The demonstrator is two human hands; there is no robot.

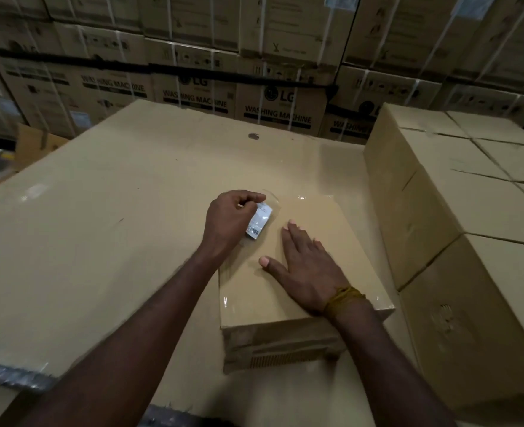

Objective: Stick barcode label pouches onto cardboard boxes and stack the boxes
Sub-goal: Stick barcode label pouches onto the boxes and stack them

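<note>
A small brown cardboard box lies flat on a wide cardboard work surface, its top shiny with clear tape. My left hand pinches a small clear barcode label pouch at the box's far left corner, the pouch hanging tilted over the top face. My right hand lies flat on the box top with fingers spread and straight, pressing the box down. A brown thread band circles my right wrist.
A stack of plain brown boxes stands close on the right, higher than the work surface. A wall of strapped washing machine cartons fills the background. A folded carton sits at the far left edge.
</note>
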